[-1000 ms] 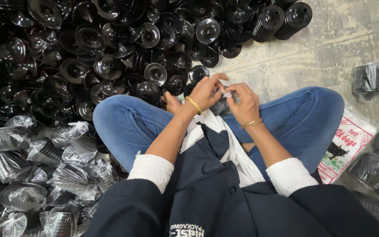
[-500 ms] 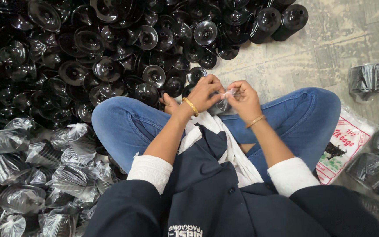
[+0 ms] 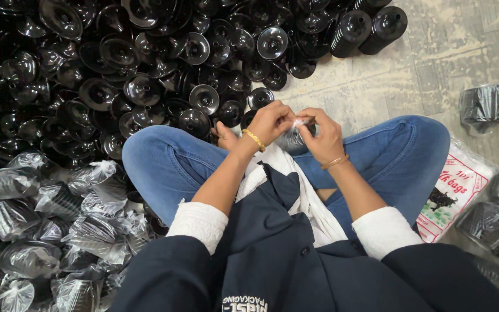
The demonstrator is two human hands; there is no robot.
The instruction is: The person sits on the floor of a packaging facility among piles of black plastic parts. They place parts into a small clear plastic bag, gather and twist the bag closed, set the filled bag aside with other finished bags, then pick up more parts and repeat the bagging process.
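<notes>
head view. person seated cross-legged on a pale floor (image 3: pixel 376 86), blue jeans, dark jacket over white cuffs. both hands meet just above the lap, between the knees. left hand (image 3: pixel 270 122) and right hand (image 3: pixel 323 134) are each pinched on the neck of a small clear plastic bag (image 3: pixel 293 138) holding a stack of black pieces; the bag hangs between the two hands, touching both, its white twisted top caught at the fingertips. neither hand is slack: both closed on the bag's mouth. gold bangle on each wrist.

step in hand, as i read it: closing the bag's mouth, twisting or knotting it. cannot tell whether a knot is formed yet; the fingers hide it.

next move looks to call for a firm pull on the twisted neck while the other hand steadies the load, so the stack does not slip out.

around: a large heap of loose black lids (image 3: pixel 145 75) ahead and to the left, near the left knee. filled clear bags (image 3: pixel 47 225) piled at the left side. a flat printed packet of bags (image 3: pixel 454 190) beside the right knee. two more wrapped bundles at far right, well apart from the hands.
</notes>
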